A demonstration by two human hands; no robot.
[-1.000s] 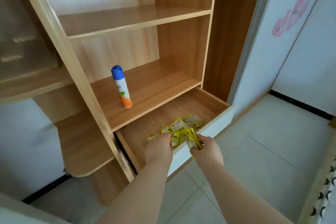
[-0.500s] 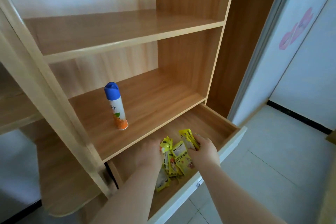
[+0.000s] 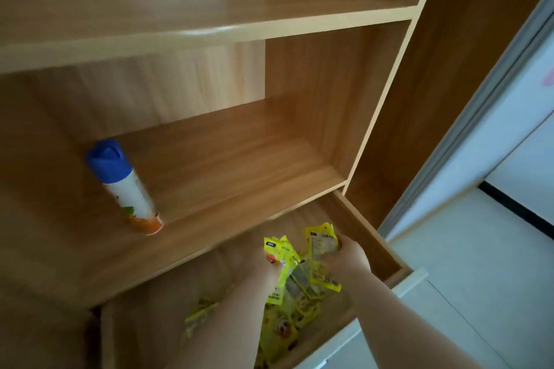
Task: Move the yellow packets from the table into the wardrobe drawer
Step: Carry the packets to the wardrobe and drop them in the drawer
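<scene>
Both hands [image 3: 302, 266] pinch yellow packets [image 3: 295, 275] (apparently several, blurred) over the open drawer [image 3: 371, 237].

- The wardrobe's pulled-out drawer [image 3: 368, 237] has a wooden bottom and a white front edge at the lower right; yellow packets [image 3: 299, 287] lie heaped on its bottom near the front, some overlapping, a few more lying to the left by the forearm
- The lower shelf [image 3: 227, 165] sits just above the drawer; a spray can [image 3: 129, 192] with a blue cap and an orange base stands on its left part; the can looks tilted in the wide-angle view
- The upper shelf [image 3: 180, 9] is bare wood
- A pale tiled floor [image 3: 479, 278] lies right of the drawer
</scene>
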